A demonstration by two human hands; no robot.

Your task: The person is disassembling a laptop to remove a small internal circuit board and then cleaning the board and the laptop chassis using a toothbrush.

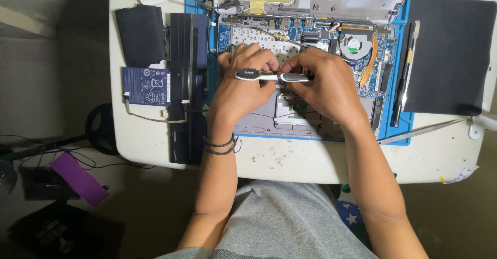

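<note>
An opened laptop (310,36) lies on a blue mat (393,129), its blue circuit board and round fan (353,45) exposed. My left hand (240,83) and my right hand (323,83) meet over the middle of the laptop's inside. A grey and white toothbrush (269,75) lies across both hands, its dark bristle head on the left hand's knuckles and its handle in the right hand's grip. The left hand's fingers curl down onto the laptop's inner parts; what they pinch is hidden.
A black laptop cover (181,83) and a blue-labelled battery (146,86) lie left of the mat. A black pad (450,52) sits at right, with slim pry tools (406,67) beside it. Metal tweezers (424,130) rest near the white table's (290,160) front right. Cables and bags on the floor, left.
</note>
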